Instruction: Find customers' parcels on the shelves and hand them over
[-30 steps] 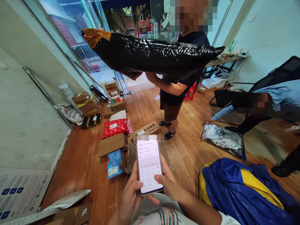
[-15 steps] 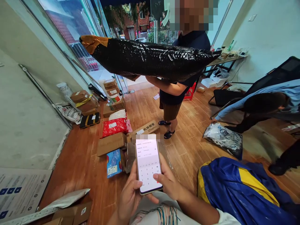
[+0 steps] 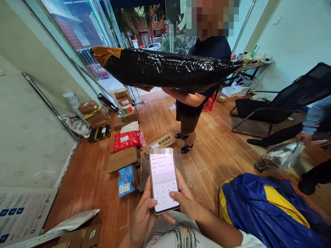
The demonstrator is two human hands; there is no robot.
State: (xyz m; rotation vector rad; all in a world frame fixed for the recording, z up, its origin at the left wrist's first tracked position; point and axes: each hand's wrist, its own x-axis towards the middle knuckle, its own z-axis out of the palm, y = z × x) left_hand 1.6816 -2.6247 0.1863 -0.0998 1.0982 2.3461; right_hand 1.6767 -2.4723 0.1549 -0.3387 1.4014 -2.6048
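A smartphone stands upright between my two hands, low in the middle of the view, its lit screen showing a form and a number pad. My left hand wraps the left side, thumb at the lower left of the screen. From the right, my right hand grips the phone's other edge, its thumb over the right part of the number pad. Beyond the phone, a person carries a long black-wrapped parcel across both arms; its left end is wrapped in brown tape.
Cardboard boxes, a red heart-patterned parcel and a blue box lie on the floor ahead. A blue and yellow sack is at lower right. Another person's hand holds a plastic-wrapped package. Behind it stands a black chair.
The person on the right has moved further right and lifted the plastic-wrapped package off the floor. The long black parcel sits slightly lower in view. My hands and the phone look the same.
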